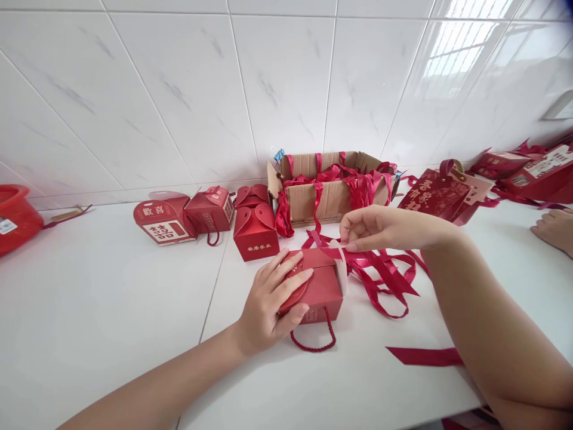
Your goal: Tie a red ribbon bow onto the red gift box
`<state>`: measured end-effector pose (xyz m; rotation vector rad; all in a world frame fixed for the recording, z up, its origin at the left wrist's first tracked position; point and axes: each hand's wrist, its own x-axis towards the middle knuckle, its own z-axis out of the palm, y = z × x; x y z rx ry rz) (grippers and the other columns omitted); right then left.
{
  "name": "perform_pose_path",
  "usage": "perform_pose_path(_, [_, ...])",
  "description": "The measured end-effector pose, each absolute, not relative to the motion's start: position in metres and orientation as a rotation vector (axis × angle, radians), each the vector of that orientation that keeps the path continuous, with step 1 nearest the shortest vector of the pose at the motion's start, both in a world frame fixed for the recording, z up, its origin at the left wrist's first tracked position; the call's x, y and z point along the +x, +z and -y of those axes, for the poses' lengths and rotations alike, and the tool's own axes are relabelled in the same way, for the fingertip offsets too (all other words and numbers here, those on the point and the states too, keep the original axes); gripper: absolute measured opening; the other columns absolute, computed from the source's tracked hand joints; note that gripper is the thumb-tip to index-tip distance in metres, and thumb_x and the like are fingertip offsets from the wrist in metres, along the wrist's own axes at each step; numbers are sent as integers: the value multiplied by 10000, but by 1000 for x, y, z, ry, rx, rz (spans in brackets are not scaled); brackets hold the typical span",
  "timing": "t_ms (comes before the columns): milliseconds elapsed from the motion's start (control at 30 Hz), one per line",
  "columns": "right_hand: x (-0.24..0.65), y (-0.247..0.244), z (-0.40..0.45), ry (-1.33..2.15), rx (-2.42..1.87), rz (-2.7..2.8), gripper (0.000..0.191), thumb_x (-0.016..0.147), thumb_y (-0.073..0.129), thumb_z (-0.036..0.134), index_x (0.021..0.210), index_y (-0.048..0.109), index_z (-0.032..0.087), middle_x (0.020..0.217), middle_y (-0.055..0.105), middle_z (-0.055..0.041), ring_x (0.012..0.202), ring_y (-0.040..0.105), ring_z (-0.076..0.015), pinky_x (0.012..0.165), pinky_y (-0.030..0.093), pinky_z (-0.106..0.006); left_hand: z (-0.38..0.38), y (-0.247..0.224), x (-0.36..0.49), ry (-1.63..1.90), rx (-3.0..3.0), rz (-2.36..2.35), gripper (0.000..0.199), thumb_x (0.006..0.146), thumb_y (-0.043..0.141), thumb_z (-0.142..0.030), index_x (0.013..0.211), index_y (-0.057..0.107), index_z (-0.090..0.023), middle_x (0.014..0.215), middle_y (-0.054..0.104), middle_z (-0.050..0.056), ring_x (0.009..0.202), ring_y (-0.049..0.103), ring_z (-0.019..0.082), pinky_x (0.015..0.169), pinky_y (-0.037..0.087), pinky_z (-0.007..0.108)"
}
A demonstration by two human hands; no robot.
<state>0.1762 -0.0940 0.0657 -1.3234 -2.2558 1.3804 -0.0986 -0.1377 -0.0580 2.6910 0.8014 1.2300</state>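
A red gift box (321,288) with a rope handle lies on the white table in front of me. My left hand (275,298) rests on top of it, fingers spread over its rounded flap. Just behind the box's right end, my right hand (369,230) has its thumb and fingers pressed together on a thin red ribbon; part of the ribbon is hidden by the hand. A loose heap of red ribbons (387,278) lies right of the box, under and beside my right hand. The box's pale right end flap (342,269) stands up.
Behind stands a cardboard box (298,203) hung with red ribbons. Several small red boxes (255,236) stand to its left, red bags (436,194) to its right. A red basket (13,221) is far left. Another person's hand (555,230) rests at the right edge.
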Motion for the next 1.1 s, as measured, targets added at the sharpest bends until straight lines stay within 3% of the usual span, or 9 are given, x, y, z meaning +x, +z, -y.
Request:
perform_pose_path(133, [175,66,94,1422,-1305,2224,300,793,642,455,915,556,195,744,613,10,590,453,-91,583,362,-256,141,-50,-100,1139,2612,-827,434,930,486,-304,1358,465,-237,1452,441,115,1403,293,311,1101,293,502])
perform_pose_path(200, [175,66,94,1427,-1295,2204,292,784,654,442,908,557,196,772,633,3,633,498,-103,609,384,-258,140,-38,-99,1118,2461,-864,392,948,442,-344,1322,510,-247,1412,486,96,1364,359,291,1113,281,494])
perform_pose_path(300, [175,67,95,1419,-1292,2202,277,772,667,427,886,560,199,788,648,2,651,521,-107,616,391,-255,133,-9,-90,1129,2132,-1006,388,979,327,-420,1129,642,-249,1297,562,75,1269,470,253,1093,333,458])
perform_pose_path(367, [174,67,96,1414,-1280,2208,257,779,663,416,886,566,204,791,650,6,663,535,-110,623,394,-251,126,14,-80,1069,2009,-1119,422,963,333,-484,997,683,-252,1256,573,67,1268,464,261,1076,362,448])
perform_pose_path(500, [170,67,98,1414,-1229,2217,229,806,640,404,910,574,210,805,641,5,697,550,-117,644,398,-250,116,50,-60,661,2014,-1285,438,885,406,-610,823,676,-270,1195,593,61,1234,480,320,1001,431,488])
perform_pose_path(600, [168,67,100,1409,-1191,2244,211,828,615,388,901,559,198,784,618,3,670,517,-109,634,392,-252,117,63,-52,409,2079,-1374,413,863,431,-607,745,625,-261,1184,590,67,1220,481,344,923,480,506])
perform_pose_path(833, [170,69,102,1282,-1169,2300,192,846,568,388,885,565,200,757,553,13,622,454,-98,581,359,-245,128,78,-64,477,2182,-1396,317,876,471,-462,673,561,-236,1270,554,15,1267,437,279,931,499,396])
perform_pose_path(1000, [168,70,102,1282,-1172,2321,200,845,575,394,910,554,206,835,600,-7,722,524,-131,669,420,-267,122,80,-72,601,2258,-1467,326,878,483,-494,689,599,-255,1137,633,17,1275,419,289,1003,442,468])
perform_pose_path(1100, [165,70,103,1312,-1161,2306,220,849,572,411,912,543,202,837,606,-14,718,526,-132,665,422,-269,117,68,-67,615,2347,-1381,344,873,477,-539,757,679,-286,1077,671,49,1233,461,337,938,475,532])
